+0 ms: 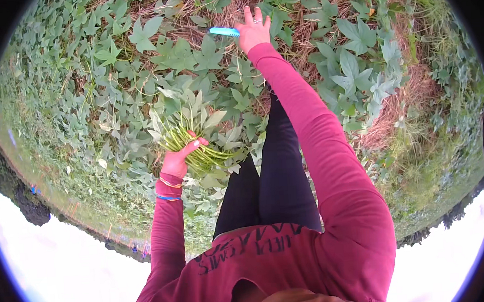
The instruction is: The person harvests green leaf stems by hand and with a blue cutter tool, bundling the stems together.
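My left hand (183, 155) is closed around a bunch of cut green leaf stems (205, 157), held in front of my legs. Lobed leaves fan out from both ends of the bunch. Reaching far forward, my right hand (254, 31) is low over the vines and dry straw. A slim light-blue tool (224, 31), like a small cutter or knife handle, juts out of its left side, gripped against the palm. Some of its fingers stretch forward among the leaves; whether they touch a stem I cannot tell. The tool's other end is hidden by the hand.
Leafy green vines (111, 54) cover the ground ahead and to the left. Dry brown straw (382, 119) shows through on the right, beside taller grass (438, 26). My dark-trousered legs (284, 170) stand amid the plants. A tree line (31, 203) edges the field.
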The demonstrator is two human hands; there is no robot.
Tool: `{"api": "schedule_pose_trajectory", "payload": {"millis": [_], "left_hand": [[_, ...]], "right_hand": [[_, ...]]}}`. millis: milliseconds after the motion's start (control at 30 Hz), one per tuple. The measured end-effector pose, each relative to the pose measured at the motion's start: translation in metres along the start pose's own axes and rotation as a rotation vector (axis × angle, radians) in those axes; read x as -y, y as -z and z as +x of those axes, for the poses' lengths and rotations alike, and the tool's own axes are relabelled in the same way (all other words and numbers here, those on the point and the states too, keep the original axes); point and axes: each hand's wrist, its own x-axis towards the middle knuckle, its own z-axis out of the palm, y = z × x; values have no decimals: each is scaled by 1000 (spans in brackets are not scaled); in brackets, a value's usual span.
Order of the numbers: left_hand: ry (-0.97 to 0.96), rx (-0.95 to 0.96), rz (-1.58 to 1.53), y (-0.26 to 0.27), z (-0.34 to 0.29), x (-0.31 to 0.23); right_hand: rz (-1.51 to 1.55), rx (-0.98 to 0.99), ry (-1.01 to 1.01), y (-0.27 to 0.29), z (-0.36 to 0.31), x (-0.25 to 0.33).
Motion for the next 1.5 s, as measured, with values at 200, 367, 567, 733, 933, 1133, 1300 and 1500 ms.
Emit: {"api": "schedule_pose_trajectory", "payload": {"millis": [200, 367, 567, 733, 933, 1133, 1300, 1500], "left_hand": [[85, -240, 381, 17, -4, 27], [334, -209, 558, 65, -61, 24], [425, 104, -160, 80, -119, 62], [402, -33, -335, 131, -109, 120], [354, -67, -335, 214, -131, 156], [348, -15, -446, 258, -139, 199], [358, 47, -446, 262, -141, 233], [377, 76, -416, 268, -140, 251]], "right_hand": [[-116, 461, 218, -13, -29, -151], [-296, 348, 81, 43, -92, -249], [-361, 197, -76, 78, -42, -114], [465, 257, 354, 2, -45, 100], [604, 493, 319, -136, -96, 272], [1417, 372, -879, -231, -154, 288], [1556, 529, -1677, -226, -192, 390], [1357, 693, -1340, -237, -181, 285]]}}
